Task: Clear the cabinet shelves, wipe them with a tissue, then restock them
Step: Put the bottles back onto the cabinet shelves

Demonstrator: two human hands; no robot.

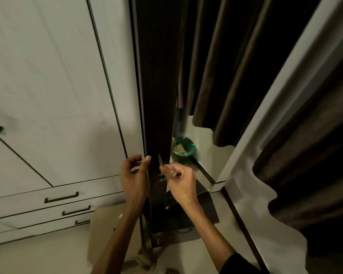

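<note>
Cabinet door [158, 115]: dark, upright; left hand [134, 175] curled round its edge, right hand [181, 179] pinching key [160, 160] (small, blurred) just beside.

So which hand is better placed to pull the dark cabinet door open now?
Probably the left hand: its fingers already curl around the edge of the dark door, thumb on the front. The right hand is busy pinching a small thin thing, maybe a key, at the door's face.

Dark brown curtains [236, 76] hung at right. A green bin [184, 146] stood on the floor beyond the dark panel. A cardboard box [105, 224] sat beside 3 white drawers [28, 206] with dark handles.
</note>
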